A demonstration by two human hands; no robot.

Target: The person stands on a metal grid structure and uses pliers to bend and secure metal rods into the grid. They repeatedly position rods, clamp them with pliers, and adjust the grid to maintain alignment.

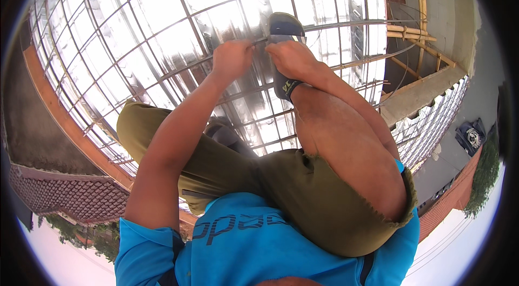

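A grid of thin steel reinforcing bars [189, 17] spreads over shiny metal sheeting [259, 8]. At one bar in front of me, my left hand [233, 61] is closed, its fingertips pinched together. Just to its right, my right hand [294, 59] is also closed, thumb and fingers pressed at the same bar beside my dark right shoe [286, 27]. Anything between the fingers is too small to make out. My dark left shoe [224, 136] is partly hidden behind my trouser leg.
An orange-brown edge board [54, 91] borders the grid on the left, with a tiled roof [70, 191] beyond. To the right, bamboo poles [405, 32] stand by an opening with a concrete ledge [427, 89]. Farther right lies a black bag-like item [471, 136].
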